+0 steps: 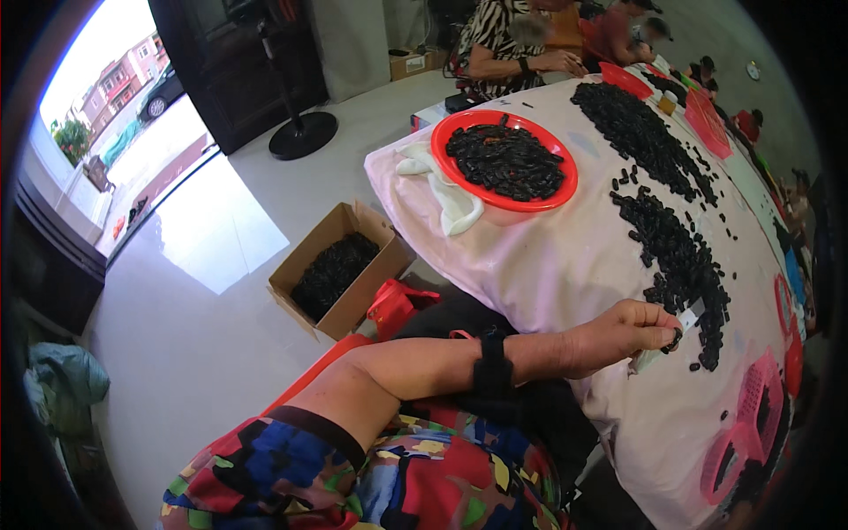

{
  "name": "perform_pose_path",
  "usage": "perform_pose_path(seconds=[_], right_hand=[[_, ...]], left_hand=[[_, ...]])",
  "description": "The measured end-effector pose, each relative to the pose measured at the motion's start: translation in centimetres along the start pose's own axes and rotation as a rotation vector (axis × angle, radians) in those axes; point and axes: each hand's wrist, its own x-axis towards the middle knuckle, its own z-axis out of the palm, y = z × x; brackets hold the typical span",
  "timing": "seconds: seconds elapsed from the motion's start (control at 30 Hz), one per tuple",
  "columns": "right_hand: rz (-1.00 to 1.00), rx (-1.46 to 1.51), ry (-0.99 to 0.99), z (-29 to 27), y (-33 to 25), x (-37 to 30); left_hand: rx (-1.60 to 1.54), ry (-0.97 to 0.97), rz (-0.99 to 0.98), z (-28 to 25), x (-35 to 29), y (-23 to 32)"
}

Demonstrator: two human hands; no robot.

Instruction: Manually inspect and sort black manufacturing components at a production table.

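Observation:
My left hand [627, 337] reaches across the table's near side, thumb and fingers closed in a pinch on a small black piece [673, 339]. A flat pale strip [692, 314] sticks out past the fingertips; whether the hand grips it too, I cannot tell. Just beyond the fingers spreads a loose pile of short black pieces [676, 252], with a few strays near the hand. My right hand is not in view.
On the pink-covered table [530, 256] stand a red basin of black pieces [565, 187], a white cloth [455, 205], another black pile [632, 128] and pink baskets [731, 455]. A carton [380, 221] sits on the floor. Other people work at the far side.

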Motion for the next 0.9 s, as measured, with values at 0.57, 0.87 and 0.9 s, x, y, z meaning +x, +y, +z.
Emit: perform_pose_path(seconds=[0.57, 0.87, 0.9], right_hand=[[-0.070, 0.075, 0.045, -1.0, -0.4, -0.6], [-0.100, 0.138, 0.075, -0.9, -0.4, -1.4], [-0.107, 0.140, 0.075, -1.0, -0.5, -1.3]], left_hand=[[-0.082, -0.019, -0.008, -0.1, 0.1, -0.4], [-0.113, 0.015, -0.015, 0.1, 0.0, -0.5], [-0.117, 0.014, -0.015, 0.2, 0.0, -0.5]])
